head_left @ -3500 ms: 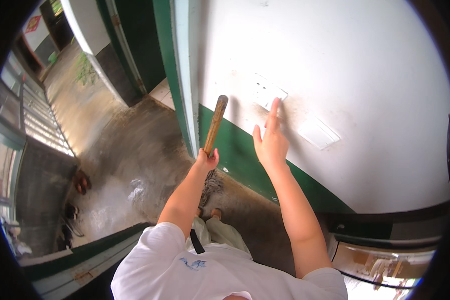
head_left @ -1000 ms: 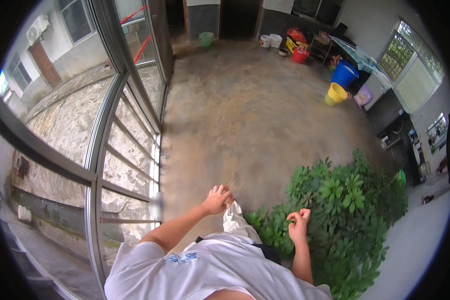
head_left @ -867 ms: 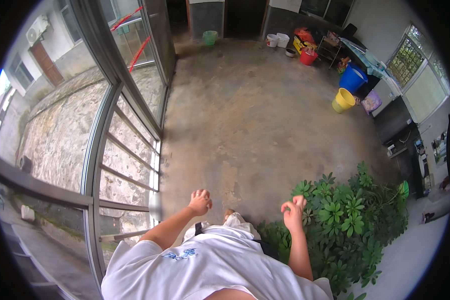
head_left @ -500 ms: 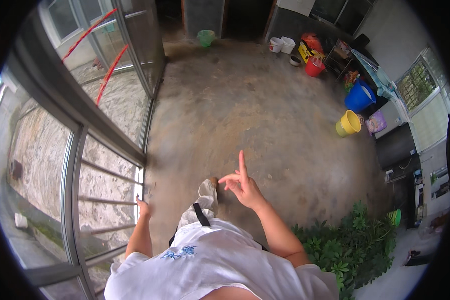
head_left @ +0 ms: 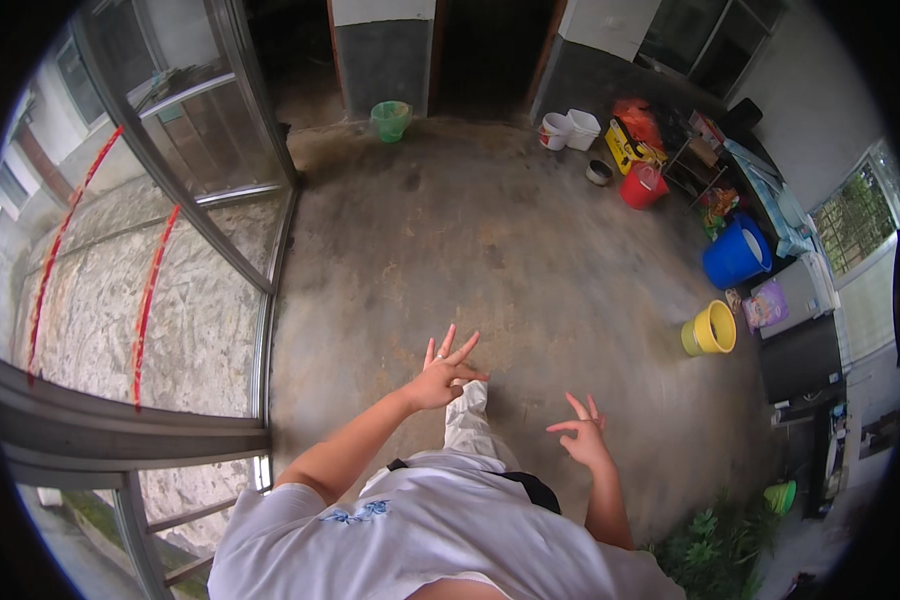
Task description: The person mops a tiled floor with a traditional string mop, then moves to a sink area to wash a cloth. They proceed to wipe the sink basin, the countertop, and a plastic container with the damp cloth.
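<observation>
- Standing on a bare concrete floor (head_left: 530, 250), seen from straight above, in a white shirt (head_left: 440, 540) and pale trousers (head_left: 467, 420).
- Holding the left hand (head_left: 443, 372) out in front of the body, fingers (head_left: 448, 342) spread and pointing away, palm down, gripping nothing.
- Holding the right hand (head_left: 582, 437) lower and further right, fingers loosely fanned, also empty and touching nothing.
- Hovering both hands over the floor, well apart from each other, with the trouser leg showing between them.
- Keeping nearest to the left hand only the trouser leg just beside it and the floor below.
- Showing a glass-and-metal partition (head_left: 185, 150) running along the left, with a stone-paved yard (head_left: 120, 300) behind the glass.
- Showing a green basket (head_left: 391, 119) by the far wall, next to a dark doorway.
- Showing white buckets (head_left: 568, 129), a yellow crate (head_left: 632, 150) and a red bucket (head_left: 642, 188) clustered at the far right.
- Showing a blue tub (head_left: 735, 255) and a yellow bucket (head_left: 712, 330) further along the right side, well apart from both hands.
- Showing green plants (head_left: 720, 545) at the lower right, near the right elbow.
</observation>
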The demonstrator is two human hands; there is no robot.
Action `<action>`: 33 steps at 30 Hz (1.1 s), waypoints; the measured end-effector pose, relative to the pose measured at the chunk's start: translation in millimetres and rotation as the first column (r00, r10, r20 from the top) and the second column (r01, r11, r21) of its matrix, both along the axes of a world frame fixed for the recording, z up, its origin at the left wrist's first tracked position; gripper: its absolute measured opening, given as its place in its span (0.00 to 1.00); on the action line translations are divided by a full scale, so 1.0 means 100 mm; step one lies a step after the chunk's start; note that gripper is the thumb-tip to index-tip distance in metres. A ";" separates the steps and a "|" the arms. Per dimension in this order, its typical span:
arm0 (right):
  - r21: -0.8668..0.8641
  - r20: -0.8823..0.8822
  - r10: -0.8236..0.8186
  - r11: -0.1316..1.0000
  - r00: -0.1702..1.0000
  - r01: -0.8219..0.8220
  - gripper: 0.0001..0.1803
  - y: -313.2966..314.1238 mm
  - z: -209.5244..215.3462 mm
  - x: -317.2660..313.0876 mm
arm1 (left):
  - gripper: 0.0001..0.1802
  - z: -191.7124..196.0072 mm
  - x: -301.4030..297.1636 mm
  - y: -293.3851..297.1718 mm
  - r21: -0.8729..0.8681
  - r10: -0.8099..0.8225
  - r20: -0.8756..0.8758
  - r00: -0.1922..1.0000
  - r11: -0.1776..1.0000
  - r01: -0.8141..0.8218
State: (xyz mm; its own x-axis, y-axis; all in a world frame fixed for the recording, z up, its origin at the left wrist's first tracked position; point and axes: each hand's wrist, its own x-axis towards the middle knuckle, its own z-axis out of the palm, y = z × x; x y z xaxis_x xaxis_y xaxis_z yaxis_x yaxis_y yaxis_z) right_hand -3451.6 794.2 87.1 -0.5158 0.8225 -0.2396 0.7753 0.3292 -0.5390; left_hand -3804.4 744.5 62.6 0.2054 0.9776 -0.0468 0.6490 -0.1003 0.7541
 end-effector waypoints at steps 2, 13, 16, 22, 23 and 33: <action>-0.006 -0.029 0.001 1.000 1.000 -0.002 0.17 0.84 -0.10 -0.27 | 0.22 -0.25 -0.23 0.65 -0.118 -0.066 -0.019 0.998 0.991 0.064; -0.150 -0.576 0.296 0.879 0.762 -0.454 0.35 5.08 0.42 -3.53 | 0.26 -2.39 -3.15 2.34 -0.524 0.763 0.226 0.605 0.619 -0.585; -0.149 -0.559 0.333 0.860 0.759 -0.488 0.35 5.96 0.28 -4.10 | 0.39 -2.97 -3.99 2.90 -0.496 0.856 0.115 0.504 0.489 -0.718; -0.262 -0.129 0.261 0.921 0.957 -0.287 0.35 7.89 0.05 -4.29 | 0.34 -2.54 -4.46 6.25 -0.607 0.857 0.512 -0.059 0.313 -0.730; -0.135 -0.143 0.253 0.953 0.957 -0.272 0.34 8.19 -0.10 -4.17 | 0.33 -2.31 -4.44 6.89 -0.562 0.824 0.566 0.025 0.408 -0.720; 0.027 -0.395 -0.340 0.924 0.853 0.381 0.35 11.45 -0.68 -4.18 | 0.35 -0.53 -4.41 11.60 0.018 0.221 0.257 0.941 0.972 -0.233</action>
